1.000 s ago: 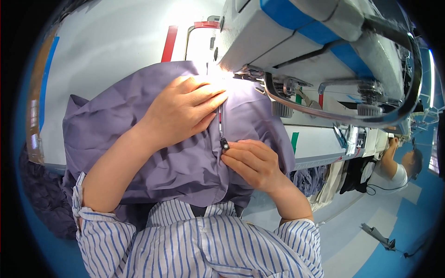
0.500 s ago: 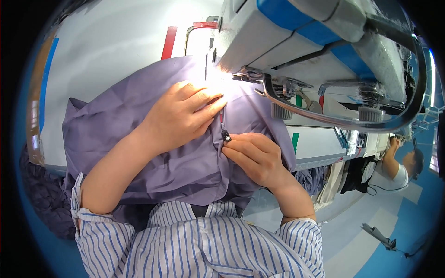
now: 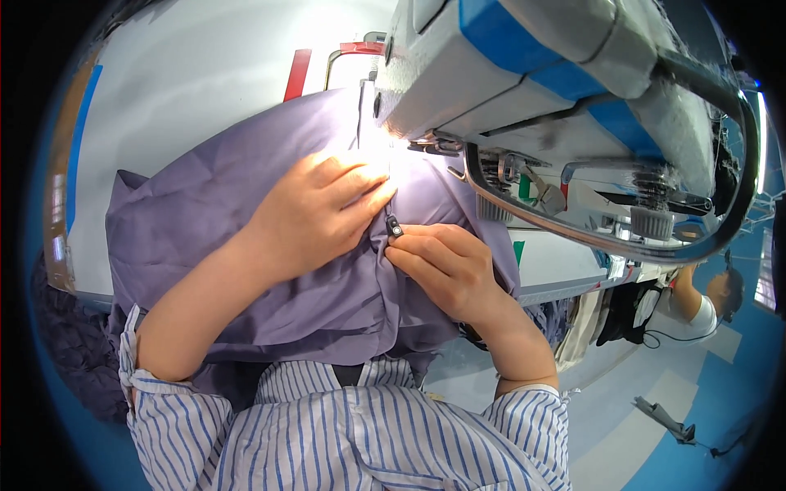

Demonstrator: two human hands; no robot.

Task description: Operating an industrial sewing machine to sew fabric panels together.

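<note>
A large purple cloth (image 3: 246, 155) lies rumpled under the head of a sewing machine (image 3: 458, 90), its near side hanging towards my lap. My left hand (image 3: 323, 209) rests on it, fingers stretched out and fingertips close to the brightly lit needle area. The glare and my fingers hide the needle point. Lower and to the right, my right hand (image 3: 446, 262) pinches a fold of the cloth. Against its fingertips sits a small black piece with a round silver dot (image 3: 395, 227), whose kind I cannot make out.
A bent metal bar (image 3: 606, 241) loops out from the machine on the right. Red tape (image 3: 297, 75) marks the white tabletop (image 3: 196, 74). Dark bunched cloth (image 3: 70, 344) hangs at the left. Another person (image 3: 696, 299) works at the far right, near hanging garments (image 3: 622, 315).
My right hand and the small black piece have shifted slightly up, towards the needle. My left hand has moved slightly left and down. The view has shifted a little.
</note>
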